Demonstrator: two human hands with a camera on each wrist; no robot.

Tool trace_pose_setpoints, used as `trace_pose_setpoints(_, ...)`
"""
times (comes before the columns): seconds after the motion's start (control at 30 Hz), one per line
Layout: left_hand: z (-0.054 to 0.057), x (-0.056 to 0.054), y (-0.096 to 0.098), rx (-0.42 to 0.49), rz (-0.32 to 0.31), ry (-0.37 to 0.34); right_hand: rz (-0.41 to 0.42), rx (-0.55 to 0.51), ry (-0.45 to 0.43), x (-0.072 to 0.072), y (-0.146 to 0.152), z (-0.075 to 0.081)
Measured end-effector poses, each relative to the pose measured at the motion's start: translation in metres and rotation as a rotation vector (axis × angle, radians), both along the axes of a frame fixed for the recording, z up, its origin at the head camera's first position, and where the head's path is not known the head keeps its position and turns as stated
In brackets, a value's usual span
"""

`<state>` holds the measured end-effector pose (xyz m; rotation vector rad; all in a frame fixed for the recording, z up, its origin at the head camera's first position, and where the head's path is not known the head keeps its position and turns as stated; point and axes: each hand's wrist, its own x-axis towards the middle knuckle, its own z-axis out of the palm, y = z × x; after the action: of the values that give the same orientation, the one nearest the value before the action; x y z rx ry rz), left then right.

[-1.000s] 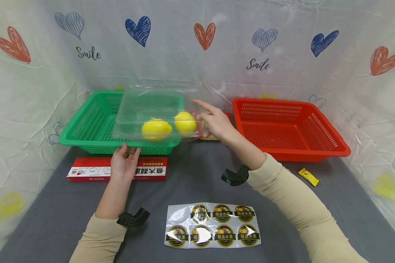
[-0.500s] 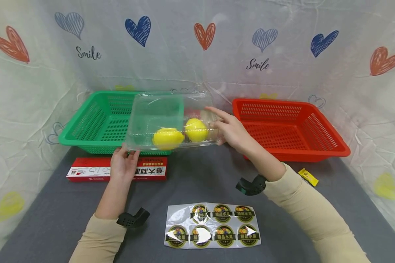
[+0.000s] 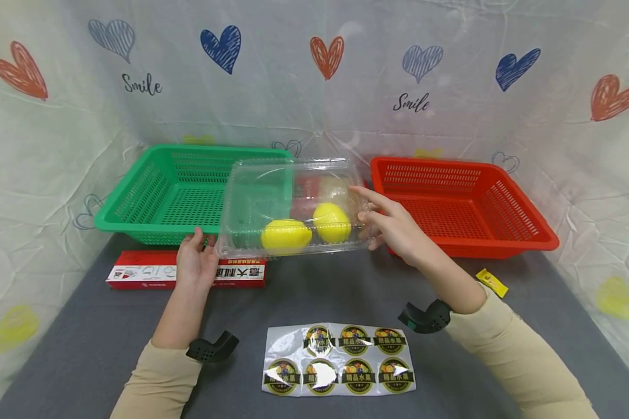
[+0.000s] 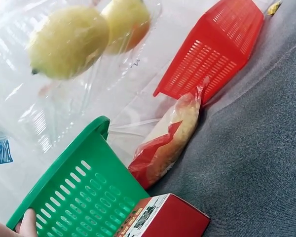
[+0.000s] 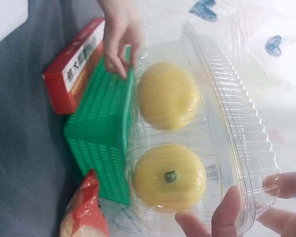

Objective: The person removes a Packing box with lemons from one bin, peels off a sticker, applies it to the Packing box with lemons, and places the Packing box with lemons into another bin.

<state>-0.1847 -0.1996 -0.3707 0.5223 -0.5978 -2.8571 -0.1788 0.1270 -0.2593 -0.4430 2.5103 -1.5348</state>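
Note:
A clear plastic box with two lemons inside is held up at its right end by my right hand. In the right wrist view, the fingertips grip the box's ridged edge, and one lemon shows a green stem spot. My left hand pinches the front rim of the green basket. The box hangs tilted over that basket's right part and hides some of it. From the left wrist, a finger shows at the basket's rim.
A red basket stands at the right, beside a small yellow packet. Below the green basket lies a red and white carton. A sheet of round stickers is in front. A red-topped bag lies between the baskets.
My right hand has moved the clear box with the lemons rightward and nearer to me, partly off the green basket. The left hand has stayed at the green basket's rim.

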Motion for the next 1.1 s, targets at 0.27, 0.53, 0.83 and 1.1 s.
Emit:
trace_pose_setpoints(0.27,0.001,0.003,0.002,-0.033,-0.011,-0.021,0.011,0.051,0.005,0.019,0.017,-0.007)
trace_pose_setpoints(0.53,0.001,0.004,0.001,-0.047,-0.015,-0.014,0.032,0.049,0.026,0.038,0.026,-0.013)
trace_pose_setpoints(0.83,0.002,0.003,0.0,-0.04,-0.025,-0.001,0.042,0.022,0.023,0.053,0.034,-0.021)
trace_pose_setpoints(1.1,0.002,0.004,0.0,-0.039,-0.022,-0.003,0.038,0.017,0.035,0.063,0.042,-0.029)
